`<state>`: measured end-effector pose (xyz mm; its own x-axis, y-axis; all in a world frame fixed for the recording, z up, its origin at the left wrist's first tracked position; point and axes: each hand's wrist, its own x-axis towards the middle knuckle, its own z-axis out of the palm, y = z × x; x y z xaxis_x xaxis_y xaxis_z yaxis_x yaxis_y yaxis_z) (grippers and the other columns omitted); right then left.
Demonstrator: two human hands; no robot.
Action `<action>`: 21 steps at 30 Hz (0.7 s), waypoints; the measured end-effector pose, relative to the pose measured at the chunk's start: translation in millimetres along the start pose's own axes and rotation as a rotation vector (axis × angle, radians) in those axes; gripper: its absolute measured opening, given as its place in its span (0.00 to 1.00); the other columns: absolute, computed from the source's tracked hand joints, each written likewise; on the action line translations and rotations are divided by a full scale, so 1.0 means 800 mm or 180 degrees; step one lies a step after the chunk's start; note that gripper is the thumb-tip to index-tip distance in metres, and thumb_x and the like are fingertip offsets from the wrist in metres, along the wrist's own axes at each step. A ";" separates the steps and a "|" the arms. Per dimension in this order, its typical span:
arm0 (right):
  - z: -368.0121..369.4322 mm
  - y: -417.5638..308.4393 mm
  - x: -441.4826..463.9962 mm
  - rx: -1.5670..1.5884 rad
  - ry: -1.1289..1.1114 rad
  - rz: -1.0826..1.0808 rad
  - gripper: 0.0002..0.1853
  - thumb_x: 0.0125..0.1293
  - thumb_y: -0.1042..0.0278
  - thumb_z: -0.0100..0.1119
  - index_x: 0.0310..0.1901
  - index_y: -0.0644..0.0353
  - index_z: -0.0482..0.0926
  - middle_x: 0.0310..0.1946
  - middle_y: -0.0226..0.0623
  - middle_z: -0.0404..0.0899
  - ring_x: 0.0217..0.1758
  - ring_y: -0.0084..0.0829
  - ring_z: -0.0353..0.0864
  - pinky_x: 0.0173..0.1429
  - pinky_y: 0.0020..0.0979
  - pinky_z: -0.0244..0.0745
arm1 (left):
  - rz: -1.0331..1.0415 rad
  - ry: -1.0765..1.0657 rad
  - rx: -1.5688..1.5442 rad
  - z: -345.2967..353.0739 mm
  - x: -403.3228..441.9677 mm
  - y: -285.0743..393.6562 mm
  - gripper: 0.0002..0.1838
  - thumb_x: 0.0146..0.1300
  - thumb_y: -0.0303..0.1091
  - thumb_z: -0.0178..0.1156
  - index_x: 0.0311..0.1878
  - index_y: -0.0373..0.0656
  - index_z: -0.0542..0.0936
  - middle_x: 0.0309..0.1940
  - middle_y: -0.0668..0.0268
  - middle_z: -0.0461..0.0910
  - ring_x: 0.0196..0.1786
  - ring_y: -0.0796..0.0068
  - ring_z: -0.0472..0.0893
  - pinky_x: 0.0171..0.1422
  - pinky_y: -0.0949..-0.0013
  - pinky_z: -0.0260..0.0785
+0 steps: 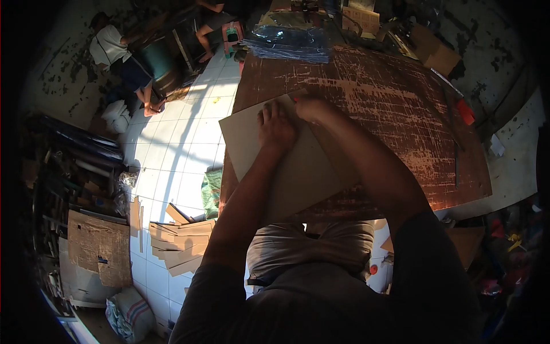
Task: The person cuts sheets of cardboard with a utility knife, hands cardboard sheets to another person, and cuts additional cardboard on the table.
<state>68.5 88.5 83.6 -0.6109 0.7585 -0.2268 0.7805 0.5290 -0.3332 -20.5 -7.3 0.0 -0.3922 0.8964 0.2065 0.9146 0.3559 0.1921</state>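
Fingers, left hand: fingers [267, 110] of the left hand [277, 129] slightly parted, laid down on the board.
Fingers, right hand: curled tight on a small red object [296, 99] at the board's far edge; mostly hidden, kind cannot be told. Right hand [309, 109] just beside the left.
Board: flat grey-brown cardboard sheet [303, 178], set askew on the bench under both forearms; browner board shows along its right side, whether separate cannot be told.
Drum: dark green, cylindrical, far left; contents hidden.
Sacks: white bulging one [116, 116] by the left wall; striped woven one [130, 314] lower left; green woven one [212, 192] beside the bench. Insides not visible.
Bench: broad, reddish-brown, scraped pale in streaks [401, 114]; stack of clear plastic sheets [289, 45] at far end.
Floor: white square tiles [189, 126], sunlit; flat brown cardboard pieces [180, 243] heaped at left.
People: two others beyond, upper left, one near a red plastic stool [231, 31].
Edges: board's left corner juts past the bench's left edge; its lower end lies by the near edge.
Room for moving: widest right of the right forearm, across scuffed benchtop.
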 end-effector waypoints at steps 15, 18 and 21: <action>-0.022 0.025 0.002 0.0577 0.0073 0.0028 0.24 0.80 0.54 0.44 0.36 0.67 0.79 0.16 0.40 0.77 0.15 0.36 0.78 0.24 0.40 0.76 | 0.0063 0.0198 -0.0059 0.006 -0.002 -0.002 0.35 0.78 0.48 0.41 0.80 0.35 0.58 0.83 0.54 0.55 0.83 0.49 0.54 0.87 0.49 0.43; -0.019 0.046 -0.018 0.1246 0.0327 0.0248 0.21 0.79 0.54 0.47 0.40 0.67 0.80 0.19 0.40 0.78 0.16 0.36 0.79 0.22 0.40 0.76 | 0.0082 0.0255 -0.0097 0.006 -0.001 -0.002 0.34 0.79 0.48 0.40 0.80 0.35 0.59 0.82 0.55 0.56 0.83 0.49 0.55 0.87 0.49 0.43; -0.014 0.089 -0.033 0.1528 0.0651 0.0233 0.20 0.77 0.53 0.51 0.48 0.66 0.80 0.25 0.41 0.82 0.21 0.39 0.83 0.25 0.42 0.78 | 0.0146 0.0143 0.0103 0.002 0.000 -0.005 0.34 0.80 0.49 0.39 0.80 0.35 0.59 0.82 0.55 0.56 0.83 0.50 0.54 0.87 0.49 0.44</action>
<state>141.9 110.5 76.1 -0.4813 0.8711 -0.0978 0.6421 0.2744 -0.7159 -23.6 -8.2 -2.3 -0.3532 0.8994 0.2575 0.9341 0.3238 0.1505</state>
